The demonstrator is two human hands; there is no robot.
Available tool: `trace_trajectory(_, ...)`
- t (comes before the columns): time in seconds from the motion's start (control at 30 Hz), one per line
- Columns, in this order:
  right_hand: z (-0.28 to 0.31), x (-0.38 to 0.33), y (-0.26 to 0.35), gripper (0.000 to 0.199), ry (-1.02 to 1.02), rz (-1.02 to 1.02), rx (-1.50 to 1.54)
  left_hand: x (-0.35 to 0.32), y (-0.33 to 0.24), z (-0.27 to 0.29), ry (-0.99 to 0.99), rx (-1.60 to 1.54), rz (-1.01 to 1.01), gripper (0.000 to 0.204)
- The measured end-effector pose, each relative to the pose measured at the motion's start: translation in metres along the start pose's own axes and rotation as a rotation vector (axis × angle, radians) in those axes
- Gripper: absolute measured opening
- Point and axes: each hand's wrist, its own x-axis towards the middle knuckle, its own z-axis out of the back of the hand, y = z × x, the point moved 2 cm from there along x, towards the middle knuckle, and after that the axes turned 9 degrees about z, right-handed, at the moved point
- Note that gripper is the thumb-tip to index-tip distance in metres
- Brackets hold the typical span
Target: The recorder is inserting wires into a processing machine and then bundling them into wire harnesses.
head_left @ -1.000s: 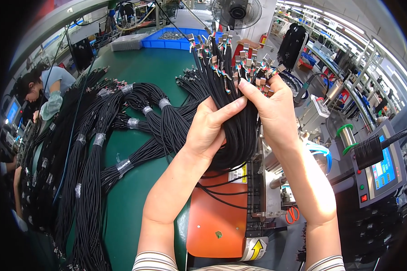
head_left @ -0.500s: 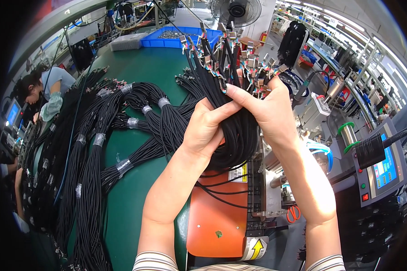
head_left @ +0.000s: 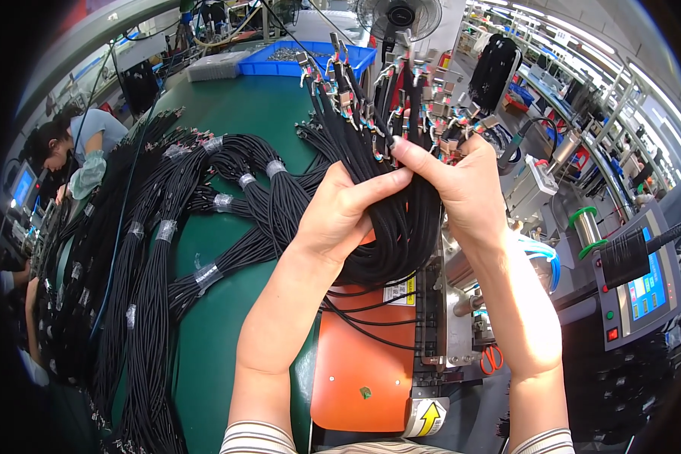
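The left hand (head_left: 340,216) is closed around a thick bundle of black cables with metal connector ends (head_left: 390,189), held above the orange rectangular plate (head_left: 359,363). The right hand (head_left: 461,185) pinches the same bundle just beside the left thumb. Below both hands, a small yellow-and-white rectangular label (head_left: 399,291) and a yellow arrow sticker (head_left: 429,416) sit at the plate's right edge.

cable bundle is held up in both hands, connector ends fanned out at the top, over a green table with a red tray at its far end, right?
Not quite: the tray at the far end of the green table is blue, as the head view shows. The rest holds: the left hand and right hand both grip the cable bundle, its connector ends fanned out at the top.
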Motion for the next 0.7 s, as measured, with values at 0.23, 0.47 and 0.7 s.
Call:
trace_trajectory(0.23, 0.001, -0.003, -0.009, 0.024, -0.081, -0.008, 0.053, -0.002, 0.002, -0.004, -0.034, 0.028, -0.062, 0.025)
trace_trajectory(0.47, 0.002, -0.006, -0.01, 0.024, -0.134, -0.016, 0.142, -0.002, 0.001, -0.01, -0.051, -0.008, -0.071, 0.028)
trace_trajectory(0.7, 0.002, -0.005, -0.009, 0.022, -0.094, 0.038, 0.233, -0.002, -0.001, -0.011, -0.033, -0.033, -0.064, 0.029)
